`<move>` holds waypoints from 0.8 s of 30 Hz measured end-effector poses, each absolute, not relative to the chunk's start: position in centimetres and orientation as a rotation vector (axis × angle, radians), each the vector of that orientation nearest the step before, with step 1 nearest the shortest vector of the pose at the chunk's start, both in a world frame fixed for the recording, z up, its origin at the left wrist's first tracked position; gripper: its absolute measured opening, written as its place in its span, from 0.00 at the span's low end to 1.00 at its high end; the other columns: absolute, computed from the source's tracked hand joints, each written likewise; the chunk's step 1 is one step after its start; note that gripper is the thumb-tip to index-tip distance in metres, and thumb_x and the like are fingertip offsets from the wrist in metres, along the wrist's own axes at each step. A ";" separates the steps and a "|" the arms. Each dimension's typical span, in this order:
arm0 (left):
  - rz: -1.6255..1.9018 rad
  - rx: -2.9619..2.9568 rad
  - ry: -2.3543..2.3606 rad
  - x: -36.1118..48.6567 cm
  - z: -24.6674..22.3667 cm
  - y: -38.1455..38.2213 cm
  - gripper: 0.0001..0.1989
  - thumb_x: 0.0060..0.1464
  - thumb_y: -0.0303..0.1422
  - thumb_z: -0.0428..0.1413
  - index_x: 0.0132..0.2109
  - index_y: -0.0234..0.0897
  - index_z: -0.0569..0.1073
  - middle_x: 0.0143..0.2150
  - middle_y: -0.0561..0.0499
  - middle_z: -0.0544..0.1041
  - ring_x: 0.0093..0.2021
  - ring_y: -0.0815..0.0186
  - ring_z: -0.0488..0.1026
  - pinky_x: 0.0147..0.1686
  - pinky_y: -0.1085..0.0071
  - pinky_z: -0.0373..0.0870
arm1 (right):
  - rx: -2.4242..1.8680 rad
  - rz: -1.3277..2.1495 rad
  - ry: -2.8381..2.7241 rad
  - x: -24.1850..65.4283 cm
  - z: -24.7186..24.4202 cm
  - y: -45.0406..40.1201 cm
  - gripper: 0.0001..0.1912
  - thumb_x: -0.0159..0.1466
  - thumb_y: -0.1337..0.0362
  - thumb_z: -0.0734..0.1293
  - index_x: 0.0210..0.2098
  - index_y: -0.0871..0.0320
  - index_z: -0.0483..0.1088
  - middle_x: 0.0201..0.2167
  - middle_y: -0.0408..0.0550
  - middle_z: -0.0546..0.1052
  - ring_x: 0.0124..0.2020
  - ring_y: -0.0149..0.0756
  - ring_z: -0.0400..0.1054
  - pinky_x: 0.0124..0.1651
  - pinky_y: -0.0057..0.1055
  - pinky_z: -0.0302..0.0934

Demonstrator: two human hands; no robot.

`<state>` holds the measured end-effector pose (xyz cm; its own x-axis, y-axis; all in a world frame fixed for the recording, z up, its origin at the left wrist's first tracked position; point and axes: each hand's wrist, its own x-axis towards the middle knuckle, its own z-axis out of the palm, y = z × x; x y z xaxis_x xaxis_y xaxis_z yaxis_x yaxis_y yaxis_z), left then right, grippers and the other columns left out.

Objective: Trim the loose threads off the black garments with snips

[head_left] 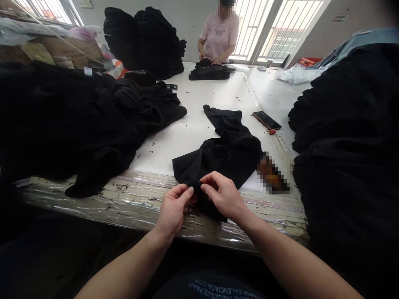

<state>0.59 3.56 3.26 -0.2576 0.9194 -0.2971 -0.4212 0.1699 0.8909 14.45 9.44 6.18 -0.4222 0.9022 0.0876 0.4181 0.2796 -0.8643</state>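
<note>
A black garment [230,153] lies bunched on the table in front of me, its near end drooping over the front edge. My left hand [174,205] pinches a bit of its cloth between thumb and forefinger. Close beside it, my right hand [222,193] pinches the same fold from the other side, fingertips a short way apart from the left ones. The exact piece of cloth between the fingers is partly hidden by the fingertips. The far end of the garment stretches away from me, crumpled.
Black garments [77,120] heap on the left, and a tall black stack [352,120] rises at the right. A phone [267,120] lies right of centre on the white table [168,143]. Across it, a person [220,35] handles black cloth [212,72] near another dark pile [143,41].
</note>
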 end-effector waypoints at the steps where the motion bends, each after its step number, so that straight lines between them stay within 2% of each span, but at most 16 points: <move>1: 1.423 0.745 1.314 0.6 3.2 3.4 0.05 0.48 0.32 0.62 0.34 0.35 0.77 0.34 0.49 0.74 0.34 0.67 0.72 0.38 0.69 0.71 | -1.188 1.102 -1.923 14.4 6.1 9.4 0.05 0.59 0.68 0.65 0.36 0.58 0.69 0.30 0.44 0.73 0.31 0.32 0.67 0.34 0.29 0.61; 4: 1.415 1.351 1.519 0.3 3.1 2.9 0.06 0.53 0.29 0.56 0.33 0.37 0.78 0.38 0.48 0.71 0.40 0.64 0.69 0.44 0.67 0.67 | -1.098 1.081 -1.997 14.2 6.0 9.3 0.08 0.54 0.68 0.69 0.34 0.58 0.69 0.30 0.44 0.71 0.31 0.32 0.66 0.32 0.28 0.61; 7: 1.328 1.497 1.477 0.1 3.0 2.4 0.08 0.55 0.29 0.53 0.37 0.38 0.77 0.42 0.46 0.71 0.44 0.62 0.69 0.48 0.65 0.65 | -0.966 0.948 -2.116 14.3 5.6 9.1 0.04 0.55 0.71 0.68 0.28 0.58 0.69 0.28 0.43 0.69 0.30 0.31 0.64 0.32 0.28 0.59; 10: 1.299 0.994 1.292 -0.3 2.8 2.4 0.10 0.55 0.35 0.55 0.43 0.37 0.75 0.43 0.45 0.74 0.43 0.61 0.71 0.45 0.64 0.68 | -0.911 0.819 -2.083 14.7 4.8 8.7 0.03 0.59 0.71 0.65 0.30 0.59 0.69 0.29 0.45 0.69 0.31 0.31 0.65 0.34 0.28 0.60; 12: 1.306 0.531 1.152 -0.7 2.8 2.8 0.12 0.54 0.38 0.57 0.41 0.35 0.74 0.39 0.45 0.75 0.38 0.63 0.73 0.39 0.67 0.71 | -0.890 0.778 -2.117 15.1 4.3 8.2 0.04 0.60 0.72 0.64 0.32 0.58 0.70 0.31 0.46 0.69 0.32 0.32 0.65 0.35 0.28 0.61; 14: 1.312 0.266 1.066 -1.2 2.9 3.2 0.10 0.51 0.36 0.59 0.37 0.33 0.73 0.34 0.47 0.75 0.33 0.66 0.73 0.33 0.70 0.72 | -0.863 0.817 -2.243 15.7 4.1 7.8 0.06 0.59 0.73 0.64 0.34 0.58 0.71 0.32 0.47 0.69 0.32 0.32 0.65 0.34 0.28 0.62; 17: 1.290 0.233 1.039 -1.6 3.1 3.5 0.09 0.48 0.32 0.62 0.32 0.32 0.72 0.29 0.48 0.74 0.29 0.68 0.72 0.29 0.73 0.71 | -0.874 0.922 -2.410 16.6 4.8 7.5 0.10 0.57 0.71 0.67 0.39 0.57 0.71 0.34 0.47 0.70 0.32 0.33 0.66 0.34 0.29 0.63; 20: 1.240 0.245 0.985 -1.5 3.7 3.3 0.07 0.51 0.31 0.60 0.33 0.31 0.72 0.28 0.48 0.73 0.29 0.68 0.72 0.29 0.73 0.72 | -0.971 1.002 -2.375 17.1 6.3 8.1 0.15 0.54 0.69 0.70 0.41 0.57 0.69 0.36 0.46 0.71 0.33 0.33 0.66 0.35 0.29 0.63; 24: 1.185 0.168 0.896 -0.8 4.8 2.9 0.05 0.55 0.29 0.56 0.34 0.29 0.73 0.28 0.49 0.72 0.27 0.71 0.70 0.28 0.73 0.73 | -1.037 0.973 -2.249 16.8 7.8 9.0 0.07 0.57 0.70 0.68 0.36 0.58 0.70 0.32 0.44 0.70 0.30 0.30 0.65 0.33 0.28 0.62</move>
<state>-0.83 2.89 4.78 0.0875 0.8525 -0.5153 -0.7280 0.4079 0.5511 16.80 9.02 7.83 -0.6002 0.7905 0.1219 0.4527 0.4614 -0.7630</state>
